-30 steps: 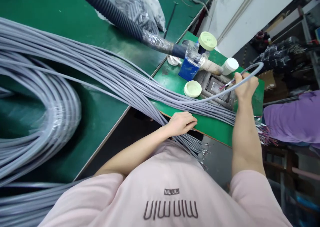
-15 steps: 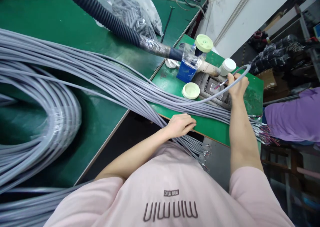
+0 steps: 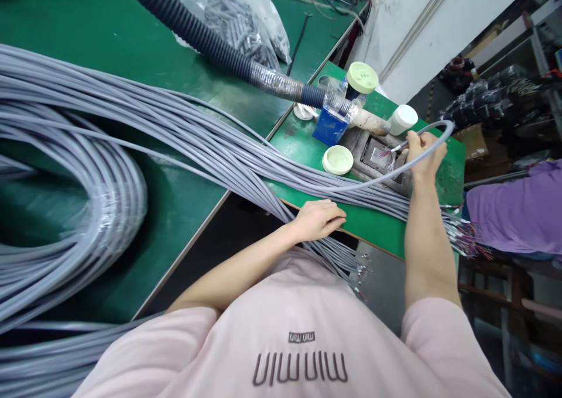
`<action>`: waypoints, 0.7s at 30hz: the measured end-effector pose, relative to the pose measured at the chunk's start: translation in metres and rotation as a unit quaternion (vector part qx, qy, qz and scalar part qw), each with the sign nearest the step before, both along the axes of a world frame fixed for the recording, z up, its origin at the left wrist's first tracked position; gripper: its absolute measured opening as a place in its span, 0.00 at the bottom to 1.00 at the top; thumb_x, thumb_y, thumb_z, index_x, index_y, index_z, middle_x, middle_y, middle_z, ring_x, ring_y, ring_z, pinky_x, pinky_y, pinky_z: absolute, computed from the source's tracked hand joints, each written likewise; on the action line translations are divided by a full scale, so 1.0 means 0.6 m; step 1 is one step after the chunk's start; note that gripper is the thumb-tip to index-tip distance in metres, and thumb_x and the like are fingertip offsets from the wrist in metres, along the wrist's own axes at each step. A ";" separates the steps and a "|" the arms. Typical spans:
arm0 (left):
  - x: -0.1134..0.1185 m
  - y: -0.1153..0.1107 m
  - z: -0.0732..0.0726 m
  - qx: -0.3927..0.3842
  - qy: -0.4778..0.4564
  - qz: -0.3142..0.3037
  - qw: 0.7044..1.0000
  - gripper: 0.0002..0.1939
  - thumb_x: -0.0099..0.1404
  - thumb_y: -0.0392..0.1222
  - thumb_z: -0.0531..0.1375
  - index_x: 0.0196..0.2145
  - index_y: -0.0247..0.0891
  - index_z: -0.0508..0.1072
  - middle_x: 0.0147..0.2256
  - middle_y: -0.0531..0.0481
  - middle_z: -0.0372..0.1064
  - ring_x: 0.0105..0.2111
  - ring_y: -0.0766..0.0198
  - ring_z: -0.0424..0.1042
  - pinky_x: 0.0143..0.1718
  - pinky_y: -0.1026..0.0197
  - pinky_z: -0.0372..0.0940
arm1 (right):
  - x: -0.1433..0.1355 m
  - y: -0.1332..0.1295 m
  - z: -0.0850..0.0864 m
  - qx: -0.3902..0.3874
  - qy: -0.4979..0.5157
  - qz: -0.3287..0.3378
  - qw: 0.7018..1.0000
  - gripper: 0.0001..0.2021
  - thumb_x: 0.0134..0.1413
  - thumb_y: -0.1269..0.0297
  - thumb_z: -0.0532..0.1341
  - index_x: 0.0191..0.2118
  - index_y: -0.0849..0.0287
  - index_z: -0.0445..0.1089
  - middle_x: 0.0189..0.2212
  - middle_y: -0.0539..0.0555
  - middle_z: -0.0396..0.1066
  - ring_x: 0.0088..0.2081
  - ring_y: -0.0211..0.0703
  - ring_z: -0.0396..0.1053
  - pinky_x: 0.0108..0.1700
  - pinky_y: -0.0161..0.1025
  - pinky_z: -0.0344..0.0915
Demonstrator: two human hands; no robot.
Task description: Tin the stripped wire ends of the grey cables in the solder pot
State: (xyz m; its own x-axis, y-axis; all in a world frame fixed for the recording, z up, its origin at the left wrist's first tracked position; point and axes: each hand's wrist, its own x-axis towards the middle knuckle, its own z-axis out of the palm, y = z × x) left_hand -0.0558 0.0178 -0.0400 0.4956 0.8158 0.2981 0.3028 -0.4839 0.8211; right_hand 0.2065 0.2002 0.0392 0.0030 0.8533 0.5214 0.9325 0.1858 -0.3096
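Observation:
My right hand pinches a grey cable near its end. The cable loops over the hand, and its bare dark-red wires point down at a shiny patch in a grimy square metal pot. Whether the wire tips touch that surface, I cannot tell. My left hand lies at the front edge of the small green table, fingers together and curled, with nothing visible in them. Grey cables run in a thick bundle between the hands and the pot, their stripped ends past my right forearm.
A black ribbed hose ends in a nozzle beside the pot, propped on a blue box. Nearby stand a pale-green dish, a white jar and a lidded jar. Coiled cable lies left. A person in purple is at right.
My right hand has shifted slightly right with the cable, whose loop now stands out farther to the right. The view has moved a little. My left hand keeps its place.

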 end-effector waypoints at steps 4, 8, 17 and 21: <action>-0.035 -0.013 0.068 -0.260 -0.118 -0.294 0.912 0.18 0.66 0.48 0.58 0.49 0.36 0.74 0.39 0.44 0.76 0.35 0.64 0.74 0.37 0.63 0.68 | -0.020 -0.097 0.059 0.046 0.049 0.015 0.998 0.15 0.61 0.57 0.56 0.34 0.63 0.75 0.31 0.57 0.75 0.38 0.47 0.73 0.44 0.44 0.67; -0.056 -0.031 0.121 -0.376 -0.183 -0.502 0.757 0.21 0.65 0.48 0.60 0.52 0.34 0.73 0.41 0.41 0.76 0.39 0.60 0.75 0.43 0.60 0.70 | -0.038 -0.220 0.072 0.084 0.071 0.127 0.986 0.12 0.62 0.62 0.56 0.44 0.60 0.74 0.40 0.58 0.76 0.44 0.46 0.73 0.48 0.46 0.68; 0.023 -0.025 0.079 -0.412 -0.291 -0.149 0.851 0.24 0.64 0.58 0.58 0.42 0.32 0.75 0.30 0.48 0.73 0.24 0.73 0.66 0.26 0.68 0.62 | -0.083 -0.381 -0.024 0.095 0.058 0.306 0.946 0.19 0.54 0.75 0.62 0.51 0.54 0.71 0.48 0.56 0.75 0.49 0.53 0.72 0.48 0.55 0.71; 0.035 -0.032 0.086 -0.416 -0.333 -0.072 0.843 0.28 0.59 0.63 0.59 0.33 0.29 0.75 0.24 0.51 0.68 0.20 0.75 0.62 0.23 0.69 0.58 | -0.091 -0.410 -0.046 0.090 0.067 0.316 0.942 0.21 0.53 0.76 0.62 0.52 0.52 0.71 0.48 0.55 0.75 0.50 0.54 0.71 0.48 0.56 0.71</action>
